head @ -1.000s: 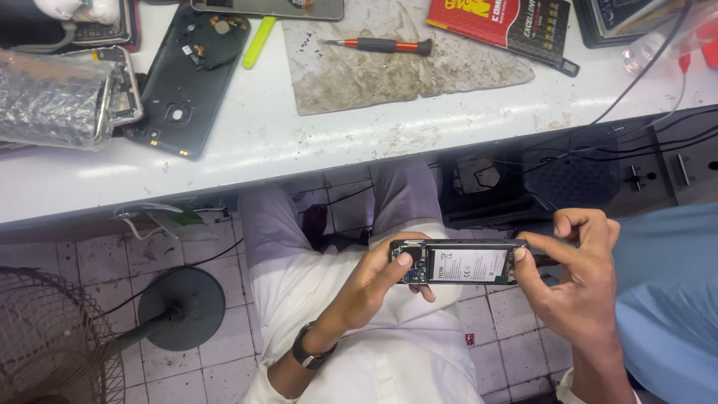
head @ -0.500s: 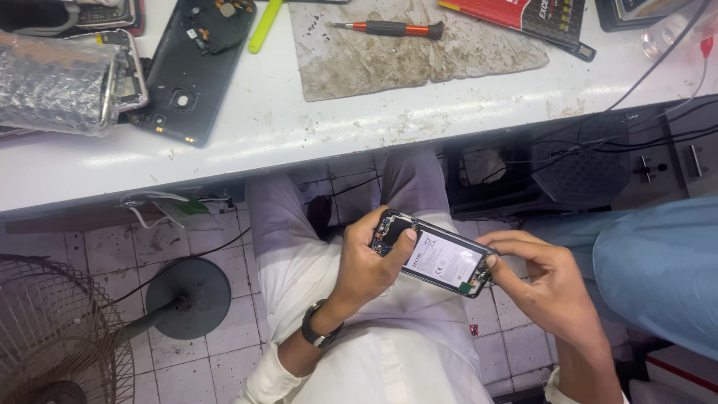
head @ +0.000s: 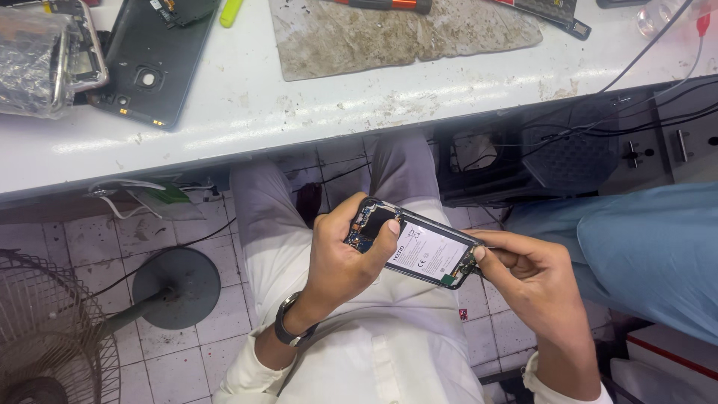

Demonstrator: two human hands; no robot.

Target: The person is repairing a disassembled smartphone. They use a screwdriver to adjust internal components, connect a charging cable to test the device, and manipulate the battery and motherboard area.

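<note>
Opened smartphone (head: pixel 416 244), back cover off: now tilted from level, gripped by left hand (head: pixel 340 258); lower end pinched by right hand (head: pixel 527 273); worktop (head: pixel 247 105) beyond.

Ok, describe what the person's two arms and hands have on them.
Both hands are bare, with no gloves or rings visible. The left hand has a dark wristwatch on a dark strap. White shirt cuffs sit pushed back at both forearms. The right hand shows no watch.
</note>
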